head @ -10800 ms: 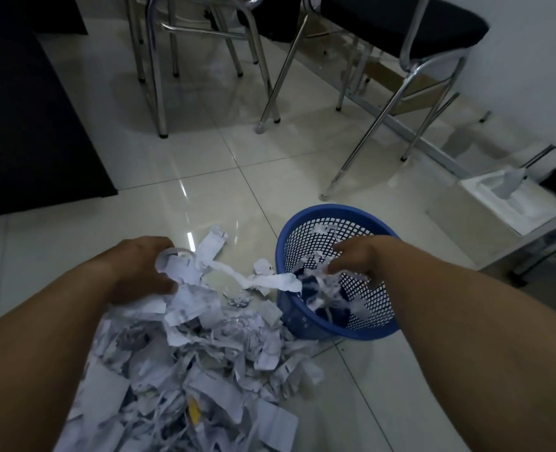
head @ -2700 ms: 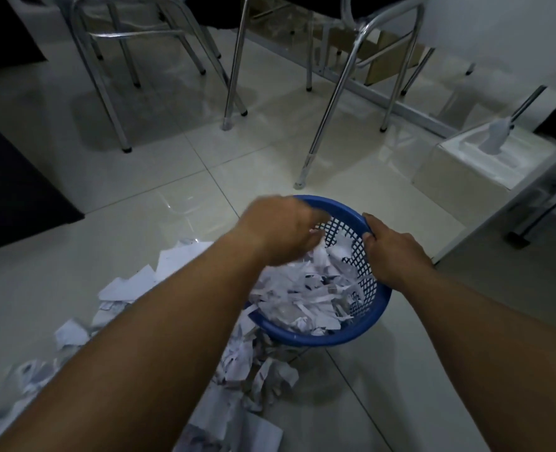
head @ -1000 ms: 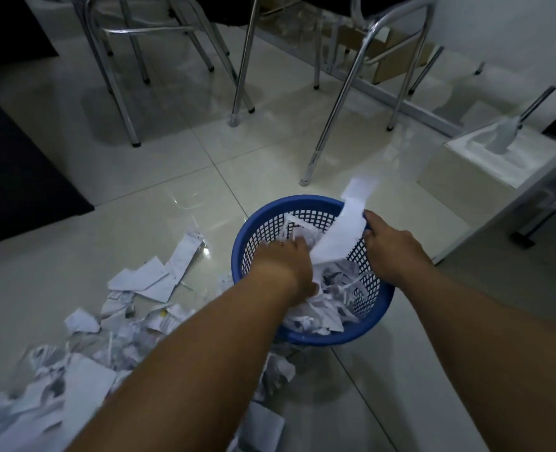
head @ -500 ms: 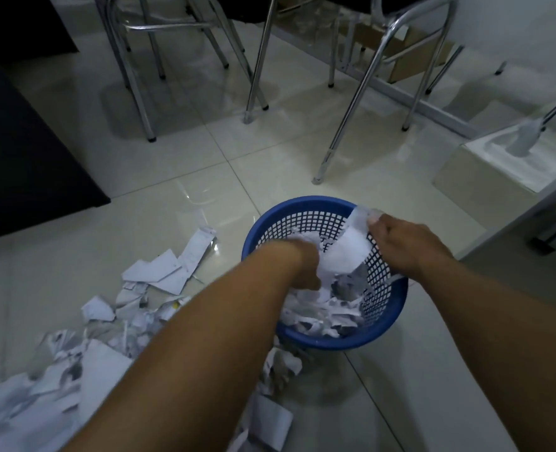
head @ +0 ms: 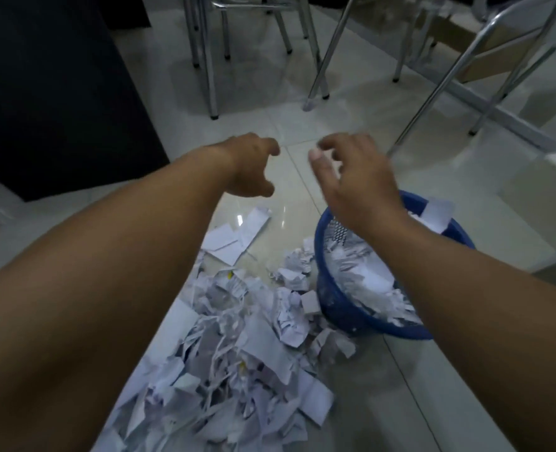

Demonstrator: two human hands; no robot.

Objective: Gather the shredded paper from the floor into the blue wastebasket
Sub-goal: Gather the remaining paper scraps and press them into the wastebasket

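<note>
Nearest, short of both hands & under the L forearm, the shredded paper point(head: 237, 353) heap lies on the floor point(head: 400, 402), its edge against the part-full blue wastebasket point(head: 338, 308) under the R forearm. Left hand point(head: 250, 168) & right hand point(head: 355, 177) hover apart & empty, fingers loosely curled, over bare tile past the heap; chair legs point(head: 208, 76) beyond. Prob. between loads: next move needs both hands down into the heap, scoop, carry right to the wastebasket.
</note>
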